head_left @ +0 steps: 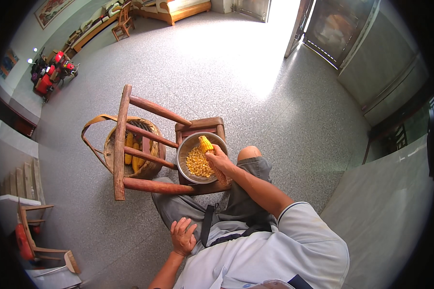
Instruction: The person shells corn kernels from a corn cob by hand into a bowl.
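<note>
My right hand (218,159) grips a yellow corn cob (206,144) over a metal bowl (182,168) holding loose kernels (194,161); a reddish-brown piece, perhaps a bare cob (220,176), is under that hand. The bowl sits on a small wooden seat (201,122), among the red-brown bars of a wooden frame (121,111). Left of it, a woven basket (154,132) with a handle holds several corn cobs (129,147). My left hand (182,237) lies open on my lap, with nothing visible in it.
Wooden chairs and stools (33,231) and steps (26,180) are at lower left. A red scooter (48,79) stands by the left wall. Wooden benches (169,14) line the back. An open door (323,33) is at upper right; a grey wall (376,202) runs along my right.
</note>
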Demonstrator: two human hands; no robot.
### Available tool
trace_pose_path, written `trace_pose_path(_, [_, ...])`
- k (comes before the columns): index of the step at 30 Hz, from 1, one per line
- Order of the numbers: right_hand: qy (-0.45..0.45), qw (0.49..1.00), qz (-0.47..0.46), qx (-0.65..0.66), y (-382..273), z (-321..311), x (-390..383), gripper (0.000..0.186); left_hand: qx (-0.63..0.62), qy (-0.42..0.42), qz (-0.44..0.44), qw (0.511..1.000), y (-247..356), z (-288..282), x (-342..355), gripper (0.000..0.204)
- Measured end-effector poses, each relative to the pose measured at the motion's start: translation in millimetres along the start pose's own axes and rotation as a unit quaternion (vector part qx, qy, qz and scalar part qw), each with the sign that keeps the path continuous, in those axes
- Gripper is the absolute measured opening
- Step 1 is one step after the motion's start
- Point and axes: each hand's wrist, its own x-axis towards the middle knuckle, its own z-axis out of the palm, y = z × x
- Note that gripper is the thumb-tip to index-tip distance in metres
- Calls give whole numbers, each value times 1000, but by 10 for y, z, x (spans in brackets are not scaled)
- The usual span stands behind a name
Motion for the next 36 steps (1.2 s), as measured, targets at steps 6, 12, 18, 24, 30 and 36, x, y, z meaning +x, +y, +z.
trace_pose_path(6, [22, 998, -6, -63, -91, 66, -53, 50, 5, 5, -3, 1000, -1, 3, -32, 31])
trace_pose_path(12, [29, 995, -27, -90, 90, 31, 37, 59, -6, 4, 2, 1000, -24, 13, -19, 32])
trace_pose_path(18, [4, 992, -6, -129, 112, 23, 37, 72, -6, 1, 0, 1000, -25, -1, -31, 32])
trace_pose_path(24, [2, 998, 48, -37, -25, 73, -30, 54, 1, -3, -3, 1000, -18, 9, -34, 32])
trace_pose_path(30, [-22, 996, 22, 79, -72, 33, -62, 34, 0, -1, 1, 1000, -7, -7, -9, 32])
trace_pose_path(36, [-30, 998, 18, 58, -80, 51, -40, 33, -7, -1, 0, 1000, -18, -2, -12, 32])
